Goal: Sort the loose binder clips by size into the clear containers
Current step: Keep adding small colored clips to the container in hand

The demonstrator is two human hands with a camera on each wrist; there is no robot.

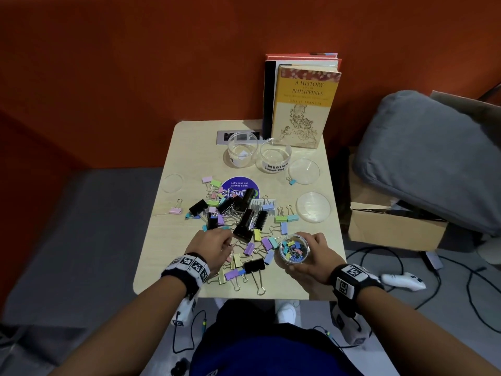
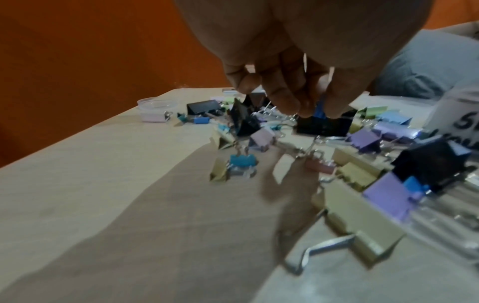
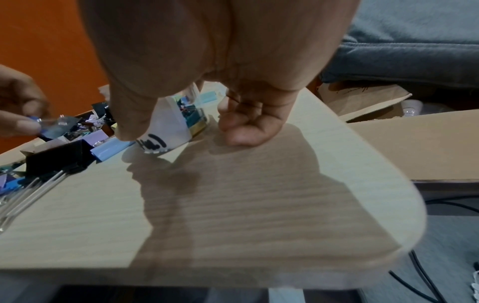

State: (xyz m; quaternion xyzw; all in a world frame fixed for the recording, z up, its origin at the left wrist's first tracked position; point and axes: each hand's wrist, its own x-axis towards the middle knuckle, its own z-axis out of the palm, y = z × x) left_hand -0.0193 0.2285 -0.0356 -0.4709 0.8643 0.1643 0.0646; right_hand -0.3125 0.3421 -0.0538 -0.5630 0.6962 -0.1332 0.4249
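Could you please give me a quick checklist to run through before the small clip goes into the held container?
1. Left hand pinches a small blue clip: ok, seen in both wrist views.
2. Right hand steadies the container on the table: ok.
3. Container mouth open, no lid on: ok.
4. Container already holds only small clips: ok as far as the head view shows.
5. Room left inside: cannot tell how full it is.
6. Medium container stays apart at the back, empty: ok.
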